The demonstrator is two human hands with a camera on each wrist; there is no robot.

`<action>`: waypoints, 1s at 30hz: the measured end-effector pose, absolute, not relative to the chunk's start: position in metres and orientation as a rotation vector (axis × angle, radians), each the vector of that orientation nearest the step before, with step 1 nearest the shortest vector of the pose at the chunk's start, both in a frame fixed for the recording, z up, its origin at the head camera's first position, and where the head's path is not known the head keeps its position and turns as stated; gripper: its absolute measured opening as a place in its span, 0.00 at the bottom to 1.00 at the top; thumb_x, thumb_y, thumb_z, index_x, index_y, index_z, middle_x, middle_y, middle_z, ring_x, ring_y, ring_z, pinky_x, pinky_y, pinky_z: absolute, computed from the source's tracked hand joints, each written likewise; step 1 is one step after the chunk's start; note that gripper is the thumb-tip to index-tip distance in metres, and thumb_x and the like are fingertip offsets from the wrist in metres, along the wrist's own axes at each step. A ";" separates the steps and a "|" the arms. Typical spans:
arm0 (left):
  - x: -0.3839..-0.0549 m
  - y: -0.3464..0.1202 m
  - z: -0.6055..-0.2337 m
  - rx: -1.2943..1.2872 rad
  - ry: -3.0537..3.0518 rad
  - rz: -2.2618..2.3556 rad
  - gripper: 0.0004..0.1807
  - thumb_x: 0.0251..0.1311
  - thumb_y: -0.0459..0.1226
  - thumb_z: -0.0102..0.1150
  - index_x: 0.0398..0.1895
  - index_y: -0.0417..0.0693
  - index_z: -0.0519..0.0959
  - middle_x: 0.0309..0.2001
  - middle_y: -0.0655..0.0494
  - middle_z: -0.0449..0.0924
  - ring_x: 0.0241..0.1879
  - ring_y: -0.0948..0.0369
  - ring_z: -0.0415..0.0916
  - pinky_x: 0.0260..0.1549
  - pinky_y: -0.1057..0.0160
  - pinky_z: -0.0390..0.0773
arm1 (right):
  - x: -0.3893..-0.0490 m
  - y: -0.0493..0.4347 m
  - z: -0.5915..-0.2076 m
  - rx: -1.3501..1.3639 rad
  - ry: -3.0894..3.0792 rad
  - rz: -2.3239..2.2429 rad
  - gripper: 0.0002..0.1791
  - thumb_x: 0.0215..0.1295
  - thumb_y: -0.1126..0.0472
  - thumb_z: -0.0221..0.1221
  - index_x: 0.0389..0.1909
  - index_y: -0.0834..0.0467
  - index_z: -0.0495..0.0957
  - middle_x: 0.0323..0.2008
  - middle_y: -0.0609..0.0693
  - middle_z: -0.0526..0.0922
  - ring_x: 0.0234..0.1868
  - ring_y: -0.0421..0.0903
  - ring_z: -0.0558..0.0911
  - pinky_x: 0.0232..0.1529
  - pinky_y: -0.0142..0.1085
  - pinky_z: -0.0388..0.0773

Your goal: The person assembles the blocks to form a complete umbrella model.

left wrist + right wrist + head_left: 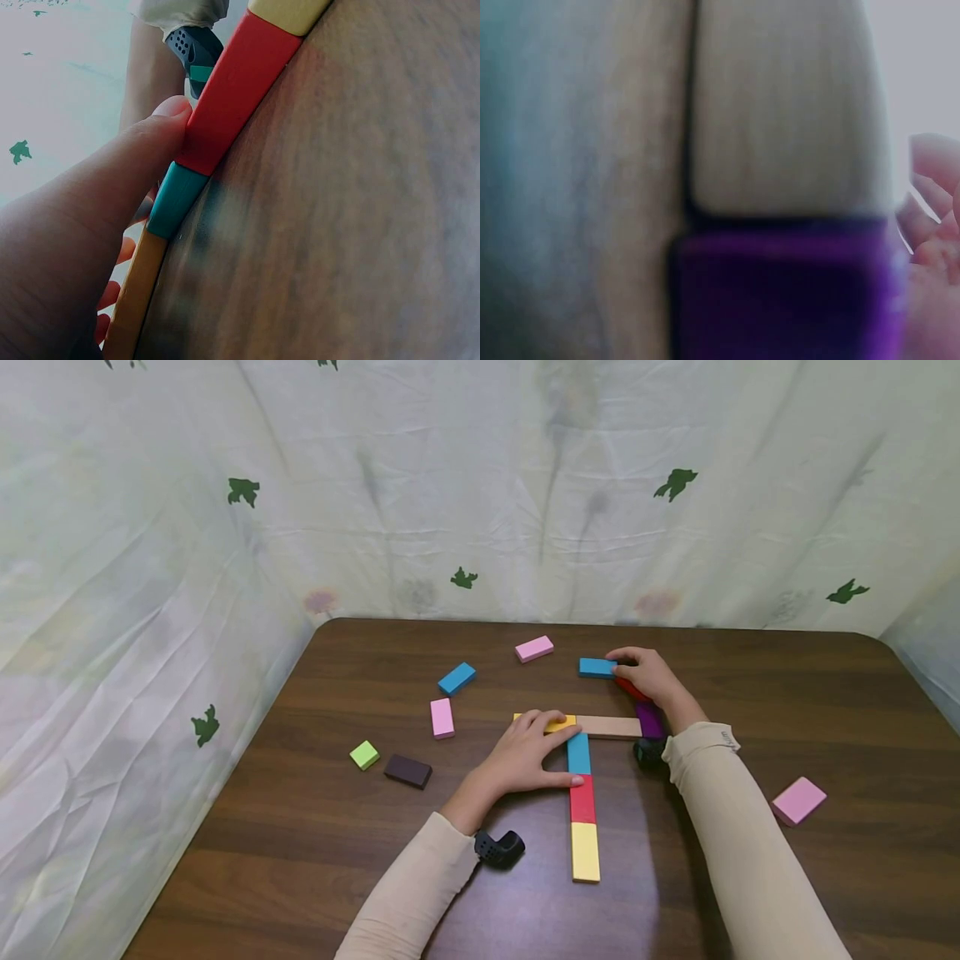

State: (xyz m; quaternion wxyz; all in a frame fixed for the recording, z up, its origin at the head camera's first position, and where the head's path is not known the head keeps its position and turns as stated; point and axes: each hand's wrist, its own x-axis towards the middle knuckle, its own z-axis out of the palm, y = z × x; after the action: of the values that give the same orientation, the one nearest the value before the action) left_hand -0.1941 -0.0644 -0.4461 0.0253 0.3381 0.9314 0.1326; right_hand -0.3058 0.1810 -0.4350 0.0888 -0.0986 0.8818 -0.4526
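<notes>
My left hand (528, 756) lies with spread fingers over the yellow-orange block (561, 724), its thumb touching the red block (582, 800). The left wrist view shows the thumb against the red block's (232, 90) side. A blue block (578, 753) and a pale yellow block (585, 852) continue that row. My right hand (651, 678) pinches the right end of a blue block (596, 668) between thumb and fingers. Below it, a partly covered dark red block (630, 688) meets a purple block (650, 721). A beige block (609, 727) joins purple to yellow-orange.
Left of the row lie a blue block (457, 678), a pink block (442, 718), a green block (364, 755) and a dark block (408, 771). One pink block (535, 648) is near the far edge, another pink block (799, 801) at right. A patterned curtain (480, 485) hangs behind the table.
</notes>
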 end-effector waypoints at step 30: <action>-0.194 -0.065 -0.447 1.042 2.884 0.405 0.44 0.45 0.70 0.44 0.67 0.66 0.57 0.62 0.60 0.55 0.60 0.58 0.48 0.58 0.54 0.53 | -0.297 0.176 -0.418 -0.239 2.566 -1.716 0.28 0.66 0.53 0.50 0.62 0.64 0.60 0.59 0.60 0.64 0.60 0.56 0.61 0.58 0.50 0.57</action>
State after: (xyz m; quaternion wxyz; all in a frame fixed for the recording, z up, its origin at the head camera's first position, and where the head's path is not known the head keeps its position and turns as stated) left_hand -0.1943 -0.0650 -0.4474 0.0241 0.3368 0.9321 0.1310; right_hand -0.2970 0.1757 -0.4180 0.0225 -0.0771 0.8286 -0.5540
